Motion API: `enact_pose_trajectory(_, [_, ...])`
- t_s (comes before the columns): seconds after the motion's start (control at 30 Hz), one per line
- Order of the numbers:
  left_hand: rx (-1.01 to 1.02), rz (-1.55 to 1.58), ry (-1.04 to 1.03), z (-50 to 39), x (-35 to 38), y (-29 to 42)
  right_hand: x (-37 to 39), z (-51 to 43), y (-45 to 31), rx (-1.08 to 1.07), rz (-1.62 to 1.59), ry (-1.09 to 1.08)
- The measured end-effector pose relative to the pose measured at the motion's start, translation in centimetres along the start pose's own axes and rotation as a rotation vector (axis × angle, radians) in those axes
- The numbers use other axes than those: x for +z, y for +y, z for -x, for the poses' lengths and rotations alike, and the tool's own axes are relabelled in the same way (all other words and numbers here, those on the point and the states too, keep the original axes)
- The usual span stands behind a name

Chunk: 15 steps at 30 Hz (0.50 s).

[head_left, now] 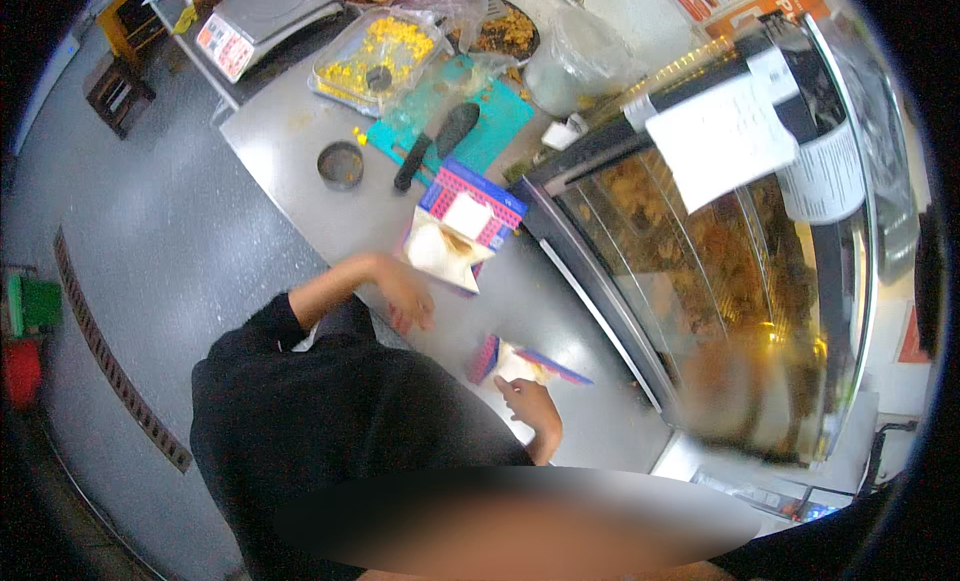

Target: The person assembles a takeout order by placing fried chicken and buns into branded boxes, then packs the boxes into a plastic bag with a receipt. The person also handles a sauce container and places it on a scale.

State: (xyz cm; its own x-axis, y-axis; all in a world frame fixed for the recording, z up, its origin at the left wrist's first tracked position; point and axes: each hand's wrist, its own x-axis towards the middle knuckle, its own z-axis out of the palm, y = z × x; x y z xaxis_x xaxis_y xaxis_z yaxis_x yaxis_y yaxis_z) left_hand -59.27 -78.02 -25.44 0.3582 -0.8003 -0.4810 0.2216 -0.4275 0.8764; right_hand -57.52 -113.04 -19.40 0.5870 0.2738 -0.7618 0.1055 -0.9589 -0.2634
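My left hand, blurred, hangs over the counter's near edge with fingers pointing down; nothing shows in it. Just beyond it stands an opened blue-and-pink paperboard food box with a white inside and a brown stain or residue. My right hand has its curled fingers at the near edge of a second opened box, also blue and pink outside and white inside. Whether the fingers grip that box or only touch it is unclear. Both boxes rest on the stainless steel counter.
A black-handled knife lies on a teal cutting board. Nearby are a round metal ring or dish, a tray of yellow pieces, a scale and a pan of browned food. A glass-fronted display case borders the right side.
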Motion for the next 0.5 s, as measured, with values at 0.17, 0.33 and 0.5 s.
enact_pose_trajectory(0.17, [0.010, -0.466, 0.762, 12.1, -23.9, -1.4, -3.5, -0.4, -13.0, -0.117, -0.259, 0.197])
enact_pose_trajectory(0.33, [-0.189, -0.818, 1.854, 14.1, -51.0, -1.8, -3.8, -5.1, -23.2, -0.208, -0.203, 0.266])
enact_pose_trajectory(0.5, [-0.034, -0.923, 1.624, 12.1, -67.9, -5.7, -2.1, -5.9, -27.5, -0.141, -0.488, 0.325])
